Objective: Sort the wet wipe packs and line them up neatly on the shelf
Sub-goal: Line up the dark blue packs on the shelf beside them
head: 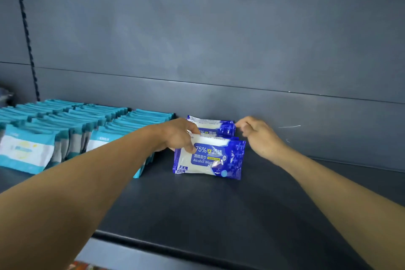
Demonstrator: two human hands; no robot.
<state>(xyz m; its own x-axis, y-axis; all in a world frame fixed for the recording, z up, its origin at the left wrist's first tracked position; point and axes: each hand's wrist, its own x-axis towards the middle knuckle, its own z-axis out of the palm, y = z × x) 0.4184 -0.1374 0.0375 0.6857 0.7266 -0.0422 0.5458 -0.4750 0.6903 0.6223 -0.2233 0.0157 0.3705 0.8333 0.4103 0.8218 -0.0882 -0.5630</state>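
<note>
On the shelf [197,204], left hand [177,133] and right hand [260,136] pinch blue packs [210,158].

Back panel [219,28]: dark grey-blue, matt, with a thin horizontal seam [197,82] above the fingers and faint pale scratches [289,126] just beyond the right fingertips. Shelf board [219,208]: dark, flat, with a rounded front lip [153,245] well below the fingers. Perforated black upright [27,35]: far left of the fingers, running from the top corner down to shelf level; lighting soft and even.

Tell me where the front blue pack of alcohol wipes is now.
The front blue pack stands mid-shelf in the head view, just right of the teal packs, held by the left hand.
</note>
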